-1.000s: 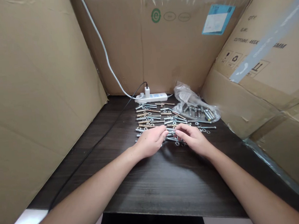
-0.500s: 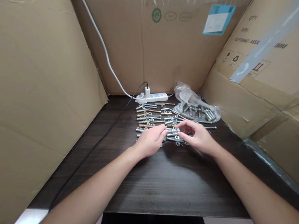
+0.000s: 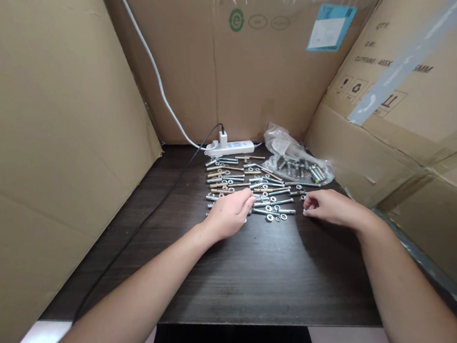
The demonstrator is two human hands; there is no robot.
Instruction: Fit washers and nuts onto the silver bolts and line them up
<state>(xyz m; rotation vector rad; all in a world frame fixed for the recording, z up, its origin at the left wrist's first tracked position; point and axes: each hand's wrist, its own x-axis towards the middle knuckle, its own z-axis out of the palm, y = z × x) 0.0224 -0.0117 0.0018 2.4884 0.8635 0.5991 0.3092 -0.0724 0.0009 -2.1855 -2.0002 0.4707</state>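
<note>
Several metal bolts, sleeves and washers lie spread in rows on a dark wooden table. My left hand rests at the near left edge of the spread, fingers curled and pinched over a bolt end. My right hand sits to the right of the spread on the table, fingers curled in a pinch close to small washers; what it holds is too small to make out.
A clear plastic bag of bolts lies at the back right. A white power strip with a plugged charger, a white cable and a black cable sits at the back. Cardboard boxes wall in the table on three sides.
My right hand has drawn away from the left hand, moving right and off the bolt pile. My left hand has stayed put.
</note>
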